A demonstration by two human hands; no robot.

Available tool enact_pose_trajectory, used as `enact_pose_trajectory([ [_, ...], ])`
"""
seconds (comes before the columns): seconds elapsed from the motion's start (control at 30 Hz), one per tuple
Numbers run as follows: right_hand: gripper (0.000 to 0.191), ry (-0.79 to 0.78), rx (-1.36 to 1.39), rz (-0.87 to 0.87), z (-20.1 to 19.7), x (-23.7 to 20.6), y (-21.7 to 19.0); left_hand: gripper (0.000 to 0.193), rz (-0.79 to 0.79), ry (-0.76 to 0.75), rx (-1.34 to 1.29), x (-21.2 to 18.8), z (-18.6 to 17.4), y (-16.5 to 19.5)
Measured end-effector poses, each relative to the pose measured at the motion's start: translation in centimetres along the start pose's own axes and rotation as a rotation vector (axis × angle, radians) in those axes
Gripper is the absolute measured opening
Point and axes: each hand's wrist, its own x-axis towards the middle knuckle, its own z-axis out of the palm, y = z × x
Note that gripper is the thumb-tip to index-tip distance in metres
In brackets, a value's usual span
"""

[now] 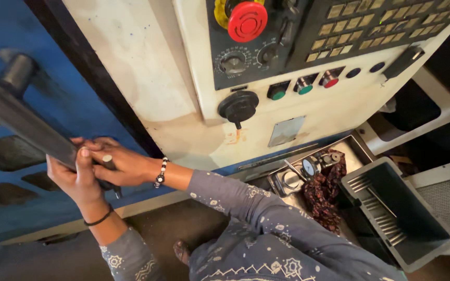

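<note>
Both hands closed on the long steel handle bar of a blue machine door, at 9 o'clock in the view.

Left hand gripped the handle bar from below, fingers curled shut around its lower end, thumb up; right hand lay over it from the 3 o'clock side, fingers wrapped on the same end, a small dark tool apparently pinned beneath. Bar ran toward 10 o'clock across the blue door. Judged rigid, heavy-set and smooth metal, possibly slick; best held near the lower end with a full wrap, as here. At 1 o'clock: control panel with red emergency-stop button. At 4 o'clock: steel tray holding a dial gauge and dark patterned cloth, beside a grey plastic bin.
</note>
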Motion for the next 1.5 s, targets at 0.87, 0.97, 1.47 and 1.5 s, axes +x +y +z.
enact_pose_trajectory([
  [0.87,0.043,0.208,0.022,0.019,1.1,-3.4,0.3,0.017,-0.092,-0.164,-0.094,-0.1,0.3,-0.7],
  [0.97,0.043,0.226,0.036,0.043,1.3,-3.4,0.2,0.017,-0.043,-0.186,-0.067,0.0,0.1,-0.7],
  [1.47,0.045,0.221,0.009,0.033,1.8,-3.3,0.1,0.021,-0.061,-0.199,-0.142,-0.3,-0.3,-0.6],
  [1.5,0.045,0.219,0.010,0.029,1.7,-3.3,0.2,0.021,-0.074,-0.190,-0.142,-0.3,-0.2,-0.6],
])
